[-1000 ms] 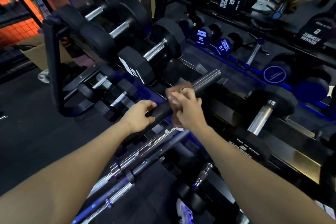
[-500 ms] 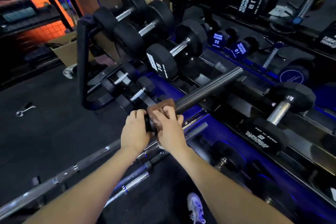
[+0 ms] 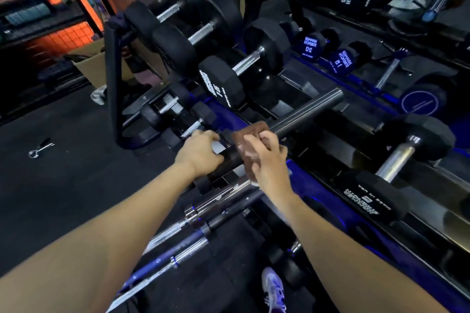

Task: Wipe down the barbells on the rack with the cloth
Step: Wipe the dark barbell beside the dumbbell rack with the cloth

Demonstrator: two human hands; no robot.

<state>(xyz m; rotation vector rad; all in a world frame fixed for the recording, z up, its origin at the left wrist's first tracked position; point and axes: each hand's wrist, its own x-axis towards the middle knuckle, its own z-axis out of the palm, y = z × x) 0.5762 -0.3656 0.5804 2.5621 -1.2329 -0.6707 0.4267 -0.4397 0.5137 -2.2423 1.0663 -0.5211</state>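
A dark steel barbell sleeve point(image 3: 307, 110) slants up to the right over the dumbbell rack point(image 3: 432, 231). My left hand point(image 3: 199, 154) grips the bar's lower part, fingers curled over it. Just to its right, my right hand point(image 3: 267, 157) holds a brown cloth point(image 3: 248, 138) wrapped around the bar. Below them two more barbells, a chrome barbell point(image 3: 216, 201) and a dark barbell point(image 3: 178, 241), lie lengthwise along the rack's base.
Black dumbbells point(image 3: 244, 63) fill the rack's upper tier to the left, and another dumbbell point(image 3: 396, 157) rests at the right. A mirror behind reflects more weights. A black bent handle point(image 3: 114, 84) stands left of the rack. A metal clip point(image 3: 40, 147) lies on the dark floor. My shoe point(image 3: 273, 287) shows below.
My right hand slid the cloth down the bar toward my left hand, then a little back up, leaving a small gap between the hands. The view shifted right and downward.
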